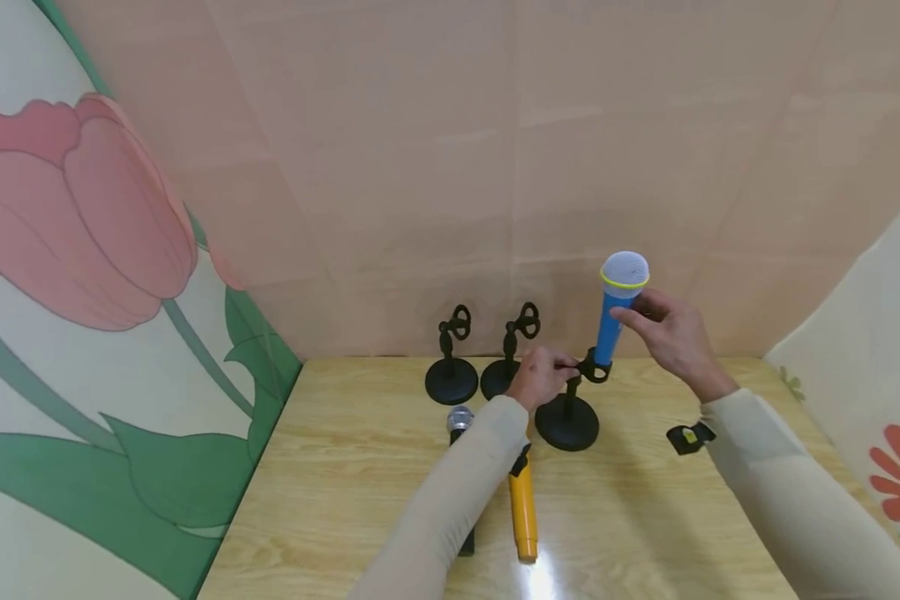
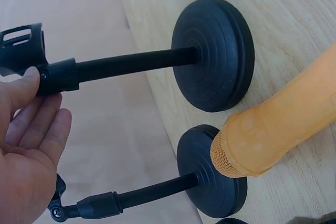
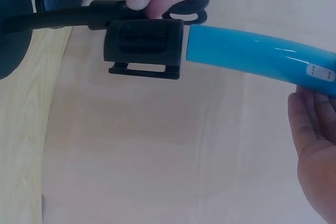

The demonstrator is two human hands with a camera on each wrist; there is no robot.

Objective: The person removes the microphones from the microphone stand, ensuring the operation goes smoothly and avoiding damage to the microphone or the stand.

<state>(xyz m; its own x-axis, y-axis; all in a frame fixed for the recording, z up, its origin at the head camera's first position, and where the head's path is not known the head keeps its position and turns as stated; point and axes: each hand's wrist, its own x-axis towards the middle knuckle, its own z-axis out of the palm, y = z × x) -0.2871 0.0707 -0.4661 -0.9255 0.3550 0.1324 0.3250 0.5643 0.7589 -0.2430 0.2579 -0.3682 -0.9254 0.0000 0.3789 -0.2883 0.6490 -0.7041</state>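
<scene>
My right hand [image 1: 671, 333] grips a blue microphone [image 1: 611, 325] with a white mesh head and a yellow ring. In the right wrist view the bottom end of the blue microphone [image 3: 236, 51] is right at the mouth of a black clip [image 3: 144, 43]; I cannot tell whether it is inside. My left hand [image 1: 542, 377] pinches the neck of that black microphone stand [image 1: 567, 423] just below its clip. In the left wrist view the thumb and fingers of the left hand [image 2: 31, 135] meet at the joint under the clip [image 2: 23, 48].
Two more black stands, a left one [image 1: 452, 381] and a middle one [image 1: 498, 379], stand along the table's back edge. An orange microphone [image 1: 523, 517] and a black microphone [image 1: 460, 418] with a silver head lie on the wooden table [image 1: 307, 492], partly behind the left sleeve.
</scene>
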